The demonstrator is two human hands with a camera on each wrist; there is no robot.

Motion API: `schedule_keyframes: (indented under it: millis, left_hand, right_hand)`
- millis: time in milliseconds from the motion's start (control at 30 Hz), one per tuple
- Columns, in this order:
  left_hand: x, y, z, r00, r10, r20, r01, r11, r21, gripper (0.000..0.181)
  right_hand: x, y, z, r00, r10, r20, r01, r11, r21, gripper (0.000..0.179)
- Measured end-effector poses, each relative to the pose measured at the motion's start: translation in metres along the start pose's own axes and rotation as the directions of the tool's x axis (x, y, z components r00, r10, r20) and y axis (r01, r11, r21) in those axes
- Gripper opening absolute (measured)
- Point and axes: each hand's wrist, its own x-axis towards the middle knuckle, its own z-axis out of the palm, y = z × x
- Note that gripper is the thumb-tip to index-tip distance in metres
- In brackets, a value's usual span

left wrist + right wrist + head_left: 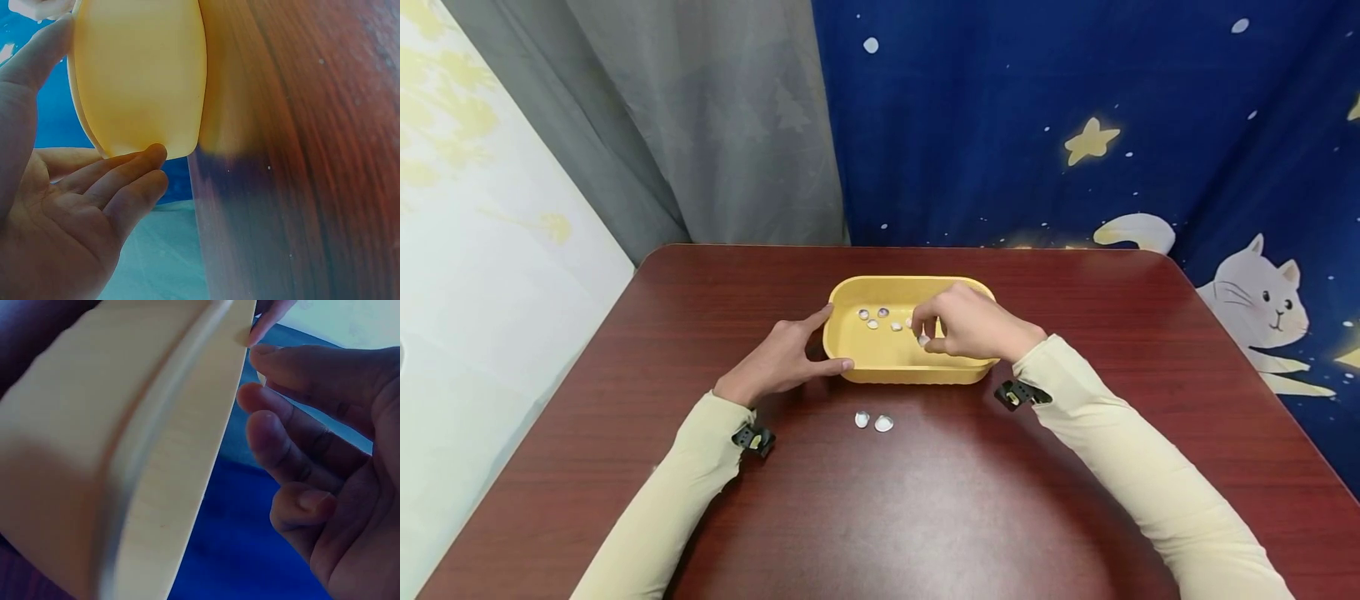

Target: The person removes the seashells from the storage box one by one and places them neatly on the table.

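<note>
A yellow oblong plastic basin [880,360] sits on the table. My left hand [782,354] holds its left end, thumb over the front rim and fingers against the end wall. In the left wrist view, those fingers [140,164] touch the wall's outside. Above the basin's right half, my right hand [973,321] pinches a small shiny glass gem [922,341] between thumb and fingers. The right wrist view shows only a pale sliver of it. Several similar gems [872,324] lie on the basin floor. Two more clear gems [883,423] rest on the table in front.
The dark red wooden table [970,500] has rounded far corners. A grey curtain [730,125] and a blue star-patterned curtain [970,125] hang behind it. A pale wall [482,250] is at the left. Each wrist wears a black strap with a camera.
</note>
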Motion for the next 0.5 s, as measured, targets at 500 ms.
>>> schedule_keyframes:
  millis: [500]
  left_hand:
    - [0.001,-0.001,0.002,1.000,-0.006,0.000,0.006,1.000,-0.021,0.108]
  right_hand:
    - [-0.015,-0.004,0.015,1.000,-0.023,0.005,0.023,0.993,0.113,0.006]
